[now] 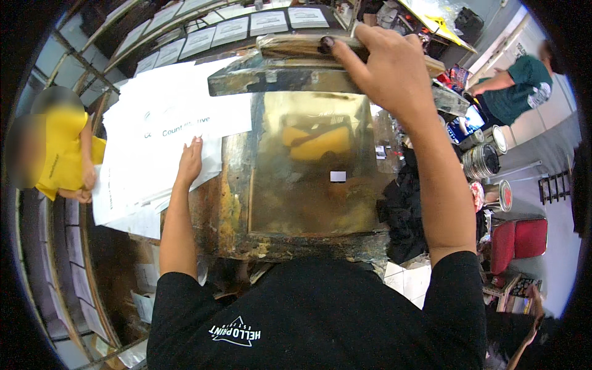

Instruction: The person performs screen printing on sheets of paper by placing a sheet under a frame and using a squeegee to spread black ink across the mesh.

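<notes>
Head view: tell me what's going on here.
A person's right hand holds a worn wooden frame at the far side of a shiny board. The left hand touches the white sheets piled to the board's left. A small white patch shows on the board. At the left, beside the sheets, is someone in a yellow shirt.

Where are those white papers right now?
In the head view, the white papers spread on the left, beside the glossy brownish panel, with the left hand over them.

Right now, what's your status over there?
Left hand on white sheets. Right hand holding wooden bar. Small pale rectangle on glossy board.
</notes>
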Motion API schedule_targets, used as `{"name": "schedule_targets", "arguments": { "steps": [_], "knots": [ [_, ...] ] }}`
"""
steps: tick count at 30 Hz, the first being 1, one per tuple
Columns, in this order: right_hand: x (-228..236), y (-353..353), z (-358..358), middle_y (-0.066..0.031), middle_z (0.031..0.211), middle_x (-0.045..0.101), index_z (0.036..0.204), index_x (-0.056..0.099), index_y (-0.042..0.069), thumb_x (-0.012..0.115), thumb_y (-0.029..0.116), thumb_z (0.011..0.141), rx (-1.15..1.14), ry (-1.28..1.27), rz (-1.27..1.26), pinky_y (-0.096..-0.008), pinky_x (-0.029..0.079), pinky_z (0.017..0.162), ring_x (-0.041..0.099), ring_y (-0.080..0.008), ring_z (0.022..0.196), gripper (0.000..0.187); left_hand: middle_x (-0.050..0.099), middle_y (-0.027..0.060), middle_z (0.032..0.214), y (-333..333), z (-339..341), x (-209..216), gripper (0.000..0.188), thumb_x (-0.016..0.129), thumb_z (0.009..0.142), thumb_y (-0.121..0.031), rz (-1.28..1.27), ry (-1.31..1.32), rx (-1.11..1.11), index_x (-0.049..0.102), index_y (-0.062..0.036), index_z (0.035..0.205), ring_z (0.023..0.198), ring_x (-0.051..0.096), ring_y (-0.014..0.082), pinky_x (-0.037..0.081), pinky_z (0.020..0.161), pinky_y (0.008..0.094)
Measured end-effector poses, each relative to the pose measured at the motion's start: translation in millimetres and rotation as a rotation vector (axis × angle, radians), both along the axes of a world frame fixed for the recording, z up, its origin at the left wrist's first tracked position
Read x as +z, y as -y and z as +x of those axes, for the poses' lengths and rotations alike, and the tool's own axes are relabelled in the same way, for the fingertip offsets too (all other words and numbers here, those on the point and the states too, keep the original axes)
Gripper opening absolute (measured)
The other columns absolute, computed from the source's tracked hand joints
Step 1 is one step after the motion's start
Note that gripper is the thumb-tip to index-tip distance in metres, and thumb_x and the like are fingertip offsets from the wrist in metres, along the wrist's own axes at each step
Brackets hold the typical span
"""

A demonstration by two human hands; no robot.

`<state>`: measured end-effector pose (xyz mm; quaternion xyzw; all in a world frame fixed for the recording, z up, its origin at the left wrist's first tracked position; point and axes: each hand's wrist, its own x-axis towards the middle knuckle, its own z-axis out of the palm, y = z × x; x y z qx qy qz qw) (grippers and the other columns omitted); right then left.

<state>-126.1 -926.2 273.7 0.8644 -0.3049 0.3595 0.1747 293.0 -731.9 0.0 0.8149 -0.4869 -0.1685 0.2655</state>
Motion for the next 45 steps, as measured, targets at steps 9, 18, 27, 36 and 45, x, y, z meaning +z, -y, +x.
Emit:
{"name": "schedule_targets", "arguments": {
  "steps": [9, 18, 27, 36, 45],
  "knots": [
    [5, 5, 1, -0.0174, 0.083, 0.069, 0.095, 0.071, 0.001, 0.057, 0.053, 0.099, 0.030, 0.002, -0.032, -0.0487, 0.043, 0.080, 0.067, -0.0374, 0.082, 0.054, 0.036, 0.0121, 0.166, 94, -205, 8, 0.059, 0.023, 0.112, -0.047, 0.079, 0.347, -0.499, 0.044, -0.0160, 0.157, 0.155, 0.024, 0.0430, 0.010, 0.125, 0.0642],
    [46, -20, 9, -0.0101, 0.073, 0.060, 0.078, 0.063, 0.006, 0.043, 0.056, 0.104, -0.044, -0.150, 0.349, -0.0448, 0.043, 0.090, 0.056, -0.0226, 0.074, 0.060, 0.033, 0.0058, 0.168, 163, -288, -18, 0.054, 0.035, 0.110, -0.044, -0.162, 0.519, -0.900, 0.045, -0.0176, 0.157, 0.155, 0.023, 0.0414, 0.010, 0.126, 0.0633],
    [42, 5, 5, -0.0108, 0.072, 0.064, 0.077, 0.064, 0.004, 0.045, 0.053, 0.104, 0.005, -0.130, 0.330, -0.0420, 0.047, 0.086, 0.057, -0.0218, 0.069, 0.059, 0.036, 0.0047, 0.166, 159, -315, -11, 0.052, 0.042, 0.108, -0.043, -0.164, 0.452, -0.985, 0.049, -0.0179, 0.153, 0.155, 0.025, 0.0379, 0.015, 0.127, 0.0584],
    [55, -12, 4, -0.0114, 0.076, 0.066, 0.082, 0.065, 0.004, 0.043, 0.054, 0.103, -0.020, -0.154, 0.387, -0.0429, 0.045, 0.087, 0.059, -0.0229, 0.074, 0.059, 0.048, 0.0130, 0.157, 134, -288, 3, 0.053, 0.053, 0.104, -0.047, -0.321, 0.437, -0.701, 0.059, -0.0127, 0.144, 0.147, 0.040, 0.0361, 0.027, 0.122, 0.0560],
    [-29, -21, -5, -0.0140, 0.090, 0.070, 0.098, 0.069, 0.005, 0.063, 0.053, 0.093, 0.031, -0.086, 0.102, -0.0505, 0.043, 0.083, 0.066, -0.0325, 0.092, 0.049, 0.069, 0.0118, 0.114, 31, -162, 88, 0.099, 0.090, 0.078, -0.014, -0.766, -1.027, -0.075, 0.032, 0.0041, 0.156, 0.098, 0.069, 0.0227, 0.059, 0.091, 0.0378]
  ]
}}
